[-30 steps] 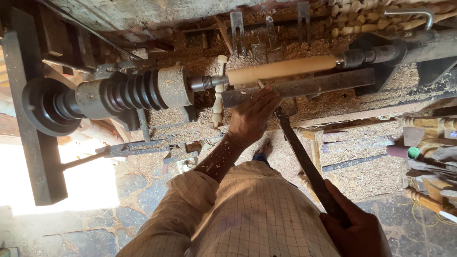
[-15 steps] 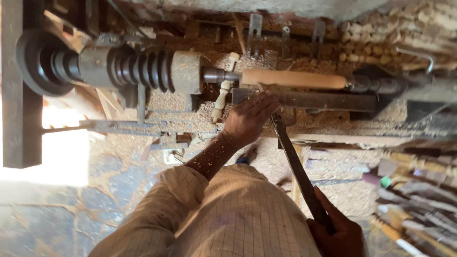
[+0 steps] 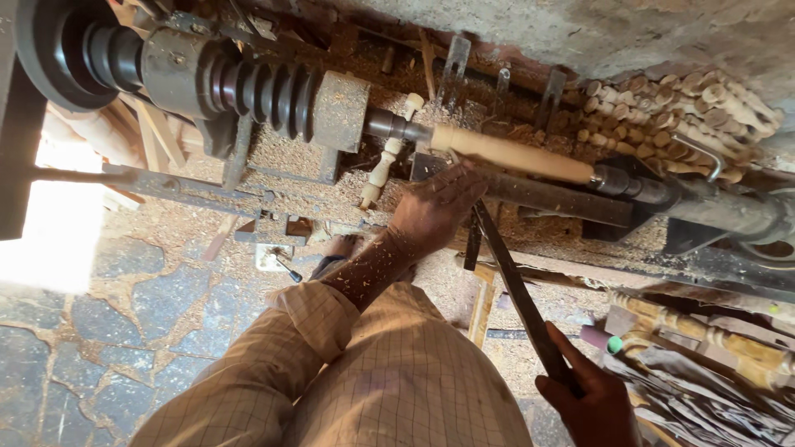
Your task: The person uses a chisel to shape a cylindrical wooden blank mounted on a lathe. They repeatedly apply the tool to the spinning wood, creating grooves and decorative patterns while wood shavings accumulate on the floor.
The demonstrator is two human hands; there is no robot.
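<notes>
Sawdust-strewn stone floor (image 3: 124, 298); both hands' fingers (image 3: 447, 186) clenched on a long chisel (image 3: 517, 290).

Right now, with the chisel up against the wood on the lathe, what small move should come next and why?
Probably ease the chisel along the tool rest toward the right end. The left hand steadies its tip near the left end of the pale wooden blank, the right hand grips the handle end, and most of the blank lies to the right.
</notes>
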